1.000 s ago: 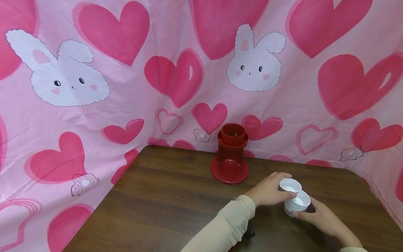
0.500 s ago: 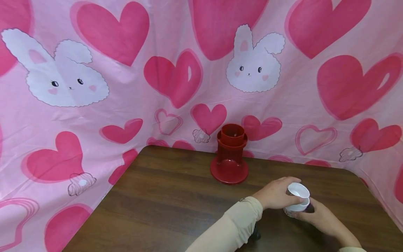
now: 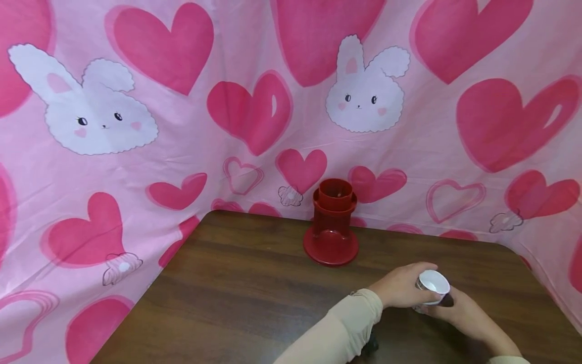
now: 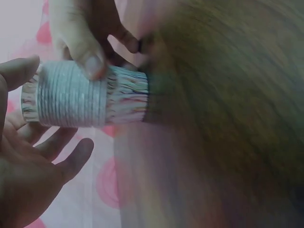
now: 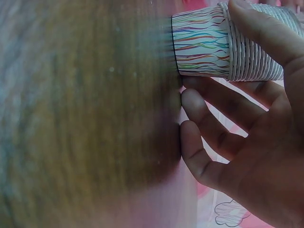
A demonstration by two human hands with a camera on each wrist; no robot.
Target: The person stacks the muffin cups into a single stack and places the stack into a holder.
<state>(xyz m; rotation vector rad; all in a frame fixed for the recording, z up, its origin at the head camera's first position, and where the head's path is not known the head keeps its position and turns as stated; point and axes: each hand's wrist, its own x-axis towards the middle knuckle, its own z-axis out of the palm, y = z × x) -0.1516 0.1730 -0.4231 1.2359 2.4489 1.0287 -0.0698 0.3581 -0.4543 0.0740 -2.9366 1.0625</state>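
A stack of nested paper cups point(image 3: 433, 287) stands upright on the table, white inside, with several rims ringing its side. Wavy coloured lines cover the lowest cup, as the right wrist view shows on the stacked cups point(image 5: 202, 45). My left hand point(image 3: 402, 289) holds the stack's upper end, thumb and fingers on opposite sides of the top cup. Lower down, my right hand point(image 3: 461, 314) grips the cups from the other side. Its thumb point(image 5: 266, 31) lies across the rims, while its other fingertips rest near the tabletop.
On the brown wooden table point(image 3: 245, 283), a red plastic holder point(image 3: 333, 222) with a round base and tube-shaped top stands toward the back. A small dark object point(image 3: 371, 346) shows beside the left sleeve point(image 3: 336, 328). Pink heart-and-rabbit cloth point(image 3: 254, 40) hangs behind the table.
My left hand has moved right and slightly toward me, bringing its cups over those in my right hand. Two separate openings have become one stack. My right hand has stayed nearly still.
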